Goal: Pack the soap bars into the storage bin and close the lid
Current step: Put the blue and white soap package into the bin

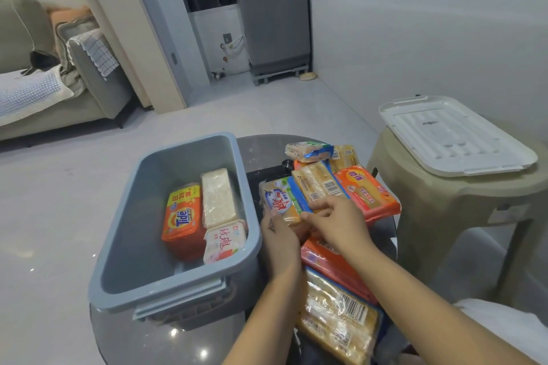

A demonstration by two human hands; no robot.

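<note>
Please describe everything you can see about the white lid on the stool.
The white rectangular plastic lid lies flat on the seat of a beige plastic stool, to the right of the round dark glass table. It is off the grey plastic storage bin, which stands open. It has rounded corners, a raised rim, moulded ribs and small round dimples. Only the stool touches it; neither hand is near.

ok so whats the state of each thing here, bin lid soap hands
storage bin: open, lid off, three soap packs inside
lid: off the bin, lying flat on the plastic stool
blue-and-white soap pack: outside the bin, gripped by both hands
left hand: holding that pack
right hand: holding that pack
other soap packs: unpacked, piled on the table
</note>
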